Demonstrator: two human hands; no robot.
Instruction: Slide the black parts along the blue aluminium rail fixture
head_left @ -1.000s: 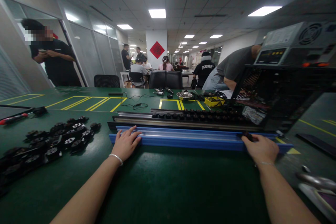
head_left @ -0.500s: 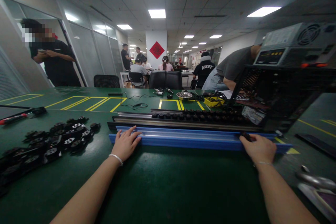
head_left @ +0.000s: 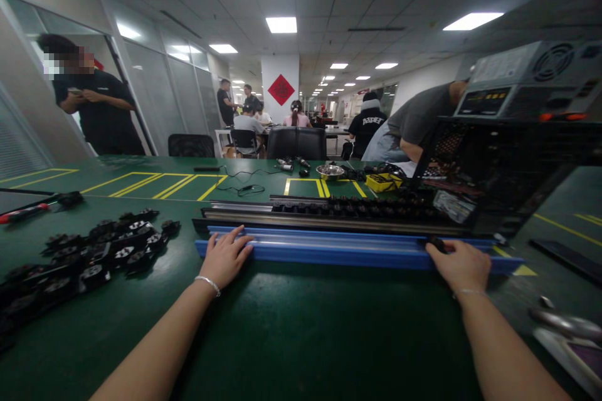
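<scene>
A long blue channel-shaped rail lies crosswise on the green table in front of me. My left hand rests on its left end with the fingers spread and fairly flat, wrapped round nothing. Near the right end, my right hand is closed on a small black part, held at the rail's groove. Whether that part sits inside the groove I cannot tell. Just behind the blue rail runs a black rail, and several small black parts stand in a row beyond it.
Black parts with white faces are piled at left, near a red-handled tool. An open computer case carries a power supply at right. Farther back are a metal bowl and a yellow box. Several people are around the room.
My right hand has slid slightly left along the blue rail with the black part. My left hand and the rail have stayed where they were.
</scene>
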